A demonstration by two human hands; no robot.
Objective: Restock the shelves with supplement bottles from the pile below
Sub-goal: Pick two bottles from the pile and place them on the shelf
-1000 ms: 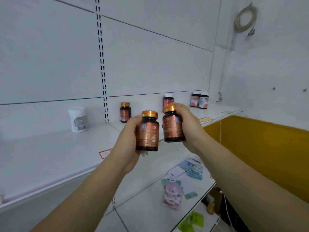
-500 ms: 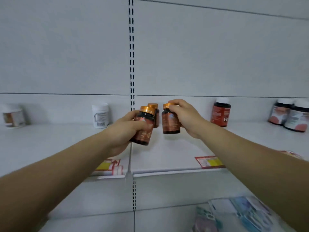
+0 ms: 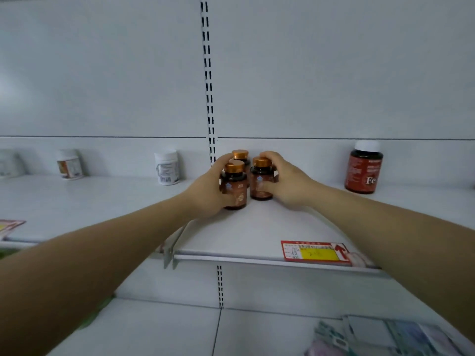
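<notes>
Two brown supplement bottles with gold caps stand side by side on the white shelf (image 3: 257, 227). My left hand (image 3: 205, 191) grips the left bottle (image 3: 234, 187) around its body. My right hand (image 3: 288, 181) grips the right bottle (image 3: 261, 182), fingers over its cap and thumb on its label. A third matching bottle (image 3: 240, 155) stands just behind them against the back panel, partly hidden.
On the same shelf stand a white jar (image 3: 167, 167) to the left, another white jar (image 3: 69, 164) farther left, and a large red bottle (image 3: 363, 167) marked Fe at the right. A red and yellow price tag (image 3: 314, 251) sits on the shelf's front edge. Flat packets (image 3: 380, 337) lie on the lower shelf.
Both hands have moved forward and down with their bottles, which now stand on the shelf in front of the third bottle. The view has moved closer to the shelf.
</notes>
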